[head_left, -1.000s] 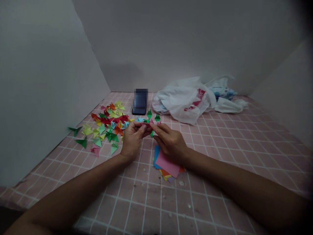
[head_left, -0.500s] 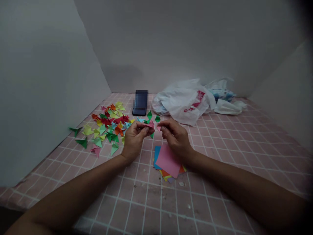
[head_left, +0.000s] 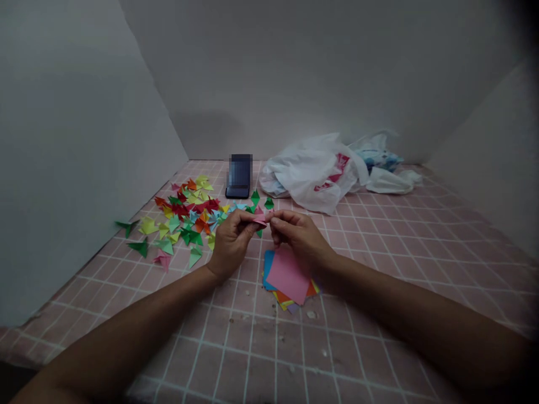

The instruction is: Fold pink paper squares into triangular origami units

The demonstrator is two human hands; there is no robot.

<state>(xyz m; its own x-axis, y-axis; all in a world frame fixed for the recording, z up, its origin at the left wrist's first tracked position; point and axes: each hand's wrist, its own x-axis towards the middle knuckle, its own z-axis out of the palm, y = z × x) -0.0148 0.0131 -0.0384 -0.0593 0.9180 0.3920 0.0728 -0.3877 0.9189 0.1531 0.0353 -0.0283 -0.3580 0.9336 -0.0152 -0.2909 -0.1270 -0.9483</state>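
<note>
Between my hands is a small folded pink paper [head_left: 259, 216], shaped like an origami crane, above the pink checked surface. My left hand [head_left: 233, 240] pinches its left side between thumb and fingers. My right hand [head_left: 301, 233] is closed at its right end, with thumb and forefinger on the paper's tip. The fingers partly cover the paper. Just below my right hand lies a stack of square paper sheets [head_left: 288, 278], pink on top, with blue, orange and yellow edges showing. Left of my left hand are many folded paper cranes [head_left: 185, 216] in several colours.
A dark phone [head_left: 238, 177] stands propped up behind the cranes. Crumpled white plastic bags [head_left: 314, 171] lie at the back, right of centre. Walls [head_left: 295, 78] enclose the surface at the back and both sides.
The right fingers have come closer to the left hand and now grip the pink paper's tip. The paper's raised part shows more clearly. The whole view has shifted slightly.
</note>
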